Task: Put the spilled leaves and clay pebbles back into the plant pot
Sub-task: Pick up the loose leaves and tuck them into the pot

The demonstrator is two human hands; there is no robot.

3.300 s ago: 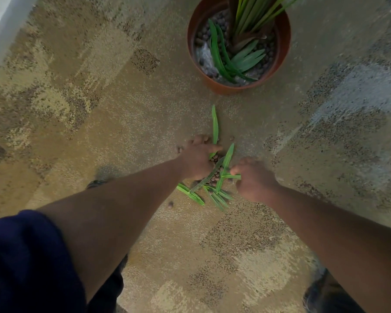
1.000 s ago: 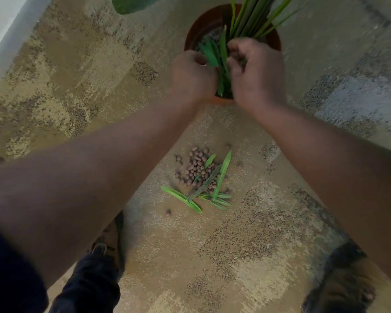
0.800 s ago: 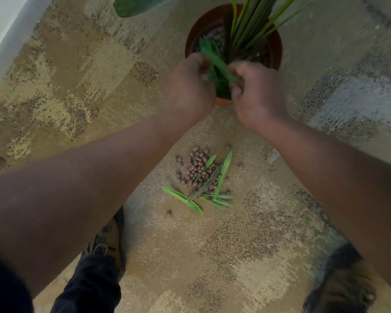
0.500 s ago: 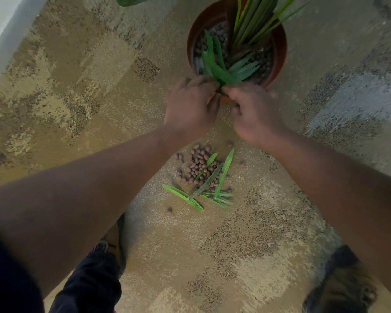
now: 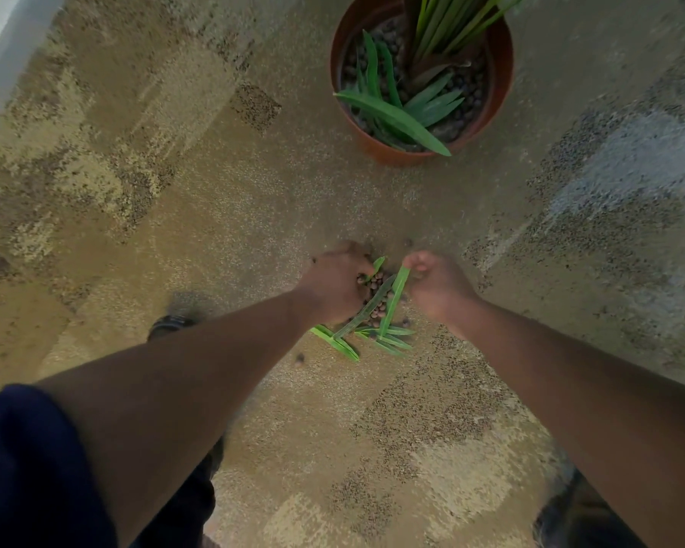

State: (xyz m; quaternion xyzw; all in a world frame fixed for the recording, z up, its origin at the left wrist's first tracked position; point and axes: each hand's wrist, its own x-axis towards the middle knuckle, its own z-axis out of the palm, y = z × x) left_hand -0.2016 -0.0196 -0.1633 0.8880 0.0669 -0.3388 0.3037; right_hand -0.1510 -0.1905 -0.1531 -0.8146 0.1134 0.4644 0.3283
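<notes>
Pebbles (image 5: 373,295) and leaves (image 5: 376,336) between cupped left hand (image 5: 335,284), right hand (image 5: 437,286) pinching leaf (image 5: 395,295)

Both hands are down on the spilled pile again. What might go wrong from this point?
1. The left hand and right hand scoop loosely, so clay pebbles may scatter over the speckled carpet.
2. A stray pebble could be missed.
3. One leaf overhangs the plant pot rim and may fall.
</notes>
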